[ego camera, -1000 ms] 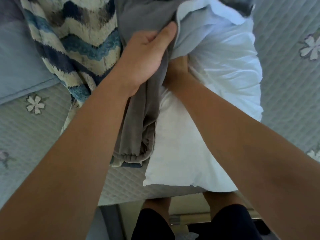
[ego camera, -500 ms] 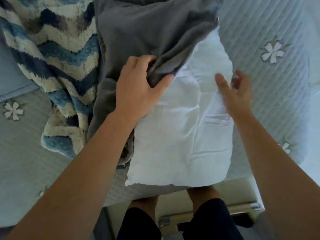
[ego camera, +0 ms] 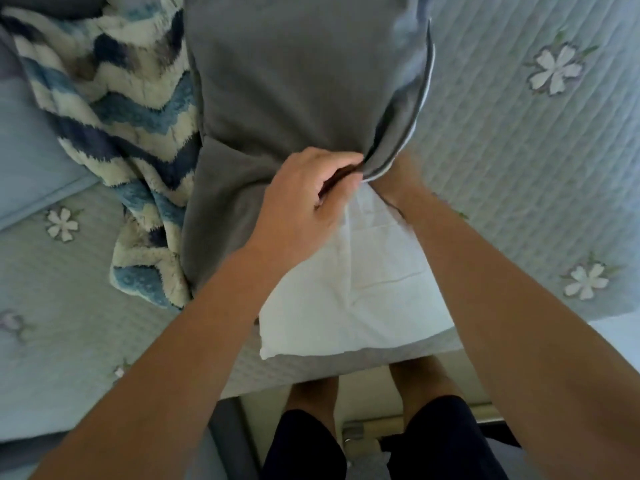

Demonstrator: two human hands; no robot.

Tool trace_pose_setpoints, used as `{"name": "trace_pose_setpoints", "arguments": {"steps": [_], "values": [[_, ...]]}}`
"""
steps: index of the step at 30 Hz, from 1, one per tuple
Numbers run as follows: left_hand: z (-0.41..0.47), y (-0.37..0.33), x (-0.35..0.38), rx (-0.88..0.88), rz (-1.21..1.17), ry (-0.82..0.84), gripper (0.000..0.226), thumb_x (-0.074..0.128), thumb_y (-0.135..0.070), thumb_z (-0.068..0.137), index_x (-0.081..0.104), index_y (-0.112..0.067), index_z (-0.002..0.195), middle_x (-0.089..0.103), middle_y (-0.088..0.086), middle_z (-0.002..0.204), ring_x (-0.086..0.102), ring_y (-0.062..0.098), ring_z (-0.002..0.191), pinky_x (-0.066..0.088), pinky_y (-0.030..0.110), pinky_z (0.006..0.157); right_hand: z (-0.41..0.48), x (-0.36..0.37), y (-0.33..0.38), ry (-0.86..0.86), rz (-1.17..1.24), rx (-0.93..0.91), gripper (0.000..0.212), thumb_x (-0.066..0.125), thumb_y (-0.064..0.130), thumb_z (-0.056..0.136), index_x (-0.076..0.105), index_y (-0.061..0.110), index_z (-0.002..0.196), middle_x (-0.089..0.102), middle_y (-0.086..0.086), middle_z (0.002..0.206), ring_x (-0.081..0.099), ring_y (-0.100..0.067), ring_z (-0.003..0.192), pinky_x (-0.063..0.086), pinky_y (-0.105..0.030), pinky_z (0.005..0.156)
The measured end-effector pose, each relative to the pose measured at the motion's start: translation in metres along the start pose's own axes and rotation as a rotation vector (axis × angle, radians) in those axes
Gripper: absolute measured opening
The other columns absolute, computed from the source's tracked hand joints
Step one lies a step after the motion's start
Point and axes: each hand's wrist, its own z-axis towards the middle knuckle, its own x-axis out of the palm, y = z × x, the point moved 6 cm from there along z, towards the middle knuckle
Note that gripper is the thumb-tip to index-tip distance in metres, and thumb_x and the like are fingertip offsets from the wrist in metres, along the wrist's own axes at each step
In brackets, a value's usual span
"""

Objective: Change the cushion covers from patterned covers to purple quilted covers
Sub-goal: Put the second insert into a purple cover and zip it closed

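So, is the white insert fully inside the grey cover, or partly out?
Partly out: the white insert lies bare at its near end; its far end vanishes into the grey cover, gripped by the left hand.

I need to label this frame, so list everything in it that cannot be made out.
1. Right hand, head view: the fingers are hidden behind the opening of the grey cover, so its grip cannot be told.
2. White insert: the far end is hidden inside the grey cover, so how far in it reaches is unclear.
3. Grey cover: the top is cut off by the upper frame edge.
4. Zigzag cover: its right side is hidden under the grey cover.
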Motion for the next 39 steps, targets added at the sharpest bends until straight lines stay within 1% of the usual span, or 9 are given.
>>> {"name": "trace_pose_setpoints", "arguments": {"steps": [2, 6, 13, 18, 22, 27, 29, 34, 39], "values": [[-0.009, 0.010, -0.004, 0.026, 0.277, -0.008, 0.039, 0.066, -0.032, 0.087, 0.063, -0.016, 0.123, 0.062, 0.004, 0.115, 0.056, 0.026, 0.106, 0.045, 0.044, 0.090, -0.008, -0.016, -0.014, 0.003, 0.235, 0.069, 0.079, 0.069, 0.061, 0.057, 0.064, 0.014, 0.121, 0.070, 0.000, 0.098, 0.064, -0.008, 0.080, 0.054, -0.025, 0.070], [-0.050, 0.032, -0.018, -0.140, 0.539, -0.248, 0.037, 0.071, -0.035, 0.082, 0.062, -0.011, 0.107, 0.056, 0.014, 0.104, 0.052, 0.032, 0.093, 0.041, 0.041, 0.080, -0.014, -0.030, -0.042, 0.126, 0.710, 0.299, 0.054, 0.047, 0.067, 0.091, 0.072, 0.022, 0.106, 0.076, 0.001, 0.096, 0.072, -0.016, 0.090, 0.058, -0.029, 0.077], [-0.091, 0.069, 0.001, -0.767, 0.097, -0.328, 0.035, 0.049, -0.034, 0.099, 0.052, -0.010, 0.124, 0.056, 0.012, 0.114, 0.050, 0.018, 0.093, 0.044, 0.037, 0.081, -0.036, -0.011, -0.024, 0.284, 0.432, 0.301, 0.026, 0.052, 0.029, 0.102, 0.063, 0.018, 0.081, 0.068, 0.006, 0.062, 0.065, -0.006, 0.060, 0.051, -0.017, 0.054], [-0.048, 0.030, -0.019, -0.499, -0.104, -0.506, 0.019, 0.047, -0.025, 0.100, 0.053, -0.008, 0.107, 0.063, 0.010, 0.099, 0.060, 0.022, 0.089, 0.051, 0.043, 0.081, -0.045, -0.056, 0.021, 0.031, 0.512, 0.058, 0.021, 0.040, 0.013, 0.105, 0.060, 0.008, 0.111, 0.067, 0.016, 0.079, 0.058, 0.005, 0.068, 0.044, -0.008, 0.061], [0.003, -0.002, -0.030, -0.216, -0.171, -0.509, 0.022, 0.063, -0.028, 0.094, 0.054, -0.014, 0.109, 0.064, 0.008, 0.096, 0.064, 0.020, 0.084, 0.055, 0.038, 0.075, -0.027, -0.132, 0.027, -0.342, 0.534, -0.081, 0.022, 0.056, 0.042, 0.067, 0.069, 0.024, 0.070, 0.063, 0.017, 0.066, 0.058, -0.007, 0.075, 0.047, -0.021, 0.071], [0.017, 0.021, -0.009, -0.298, -0.016, -0.425, 0.044, 0.069, -0.031, 0.084, 0.057, -0.009, 0.120, 0.055, 0.008, 0.114, 0.057, 0.018, 0.100, 0.049, 0.025, 0.088, -0.019, -0.179, -0.027, -0.795, 0.099, 0.125, 0.052, 0.043, 0.048, 0.093, 0.050, 0.020, 0.137, 0.057, 0.005, 0.125, 0.054, -0.015, 0.119, 0.036, -0.019, 0.090], [-0.003, 0.031, -0.003, -0.308, 0.029, -0.464, 0.041, 0.068, -0.032, 0.084, 0.059, -0.010, 0.117, 0.055, 0.010, 0.113, 0.057, 0.021, 0.100, 0.049, 0.028, 0.086, -0.043, -0.161, -0.032, -0.878, -0.082, -0.053, 0.060, 0.042, 0.053, 0.096, 0.046, 0.014, 0.142, 0.051, -0.009, 0.136, 0.051, -0.023, 0.125, 0.037, -0.029, 0.099], [-0.067, 0.071, 0.029, -0.555, -0.028, -0.391, 0.027, 0.063, -0.024, 0.087, 0.059, -0.011, 0.110, 0.059, 0.010, 0.104, 0.054, 0.015, 0.087, 0.043, 0.016, 0.077, -0.110, -0.037, -0.022, -0.569, -0.573, -0.487, 0.081, 0.048, 0.068, 0.091, 0.037, 0.015, 0.150, 0.022, -0.026, 0.156, 0.020, -0.041, 0.146, 0.015, -0.054, 0.119], [-0.082, 0.099, 0.047, -0.739, -0.081, -0.336, 0.052, 0.065, -0.052, 0.080, 0.061, -0.017, 0.118, 0.061, 0.005, 0.112, 0.061, 0.014, 0.096, 0.051, 0.028, 0.085, -0.119, 0.026, -0.039, -0.348, -0.869, -0.340, 0.122, 0.054, 0.089, 0.064, 0.009, 0.025, 0.158, -0.002, -0.028, 0.161, -0.005, -0.050, 0.147, 0.005, -0.068, 0.114]]}}
